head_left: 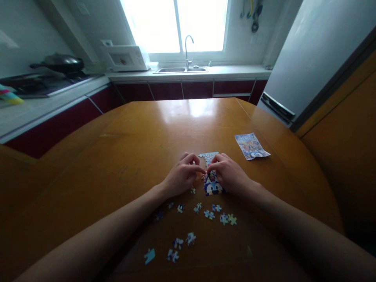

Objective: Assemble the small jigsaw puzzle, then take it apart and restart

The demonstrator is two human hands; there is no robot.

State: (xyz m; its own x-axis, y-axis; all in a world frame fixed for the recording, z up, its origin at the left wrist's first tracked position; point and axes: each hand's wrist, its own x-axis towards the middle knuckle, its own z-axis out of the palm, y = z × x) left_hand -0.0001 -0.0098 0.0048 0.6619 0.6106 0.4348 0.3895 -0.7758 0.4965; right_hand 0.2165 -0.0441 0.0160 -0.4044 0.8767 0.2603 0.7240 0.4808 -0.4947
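Observation:
A partly assembled jigsaw puzzle (pixel 214 188) lies on the table, with a blue cartoon face along its near end. My left hand (pixel 185 174) is at the puzzle's left edge, fingers curled and index fingertip reaching to its middle; whatever it pinches is hidden. From the right, my right hand (pixel 230 174) covers part of the puzzle. Its thumb and index finger close at the middle, on what looks like a small jigsaw piece. Loose pieces lie nearer me, among them a yellow-green piece (pixel 232 219), a light-blue piece (pixel 149 256) and a pale piece (pixel 190 238).
A creased picture sheet (pixel 252 146) lies to the right on the wooden table (pixel 141 137). Beyond the table's far edge are a counter with a sink (pixel 172 70), a microwave (pixel 126 58) and a stove with a pan (pixel 63 62). A fridge (pixel 317 51) stands at right.

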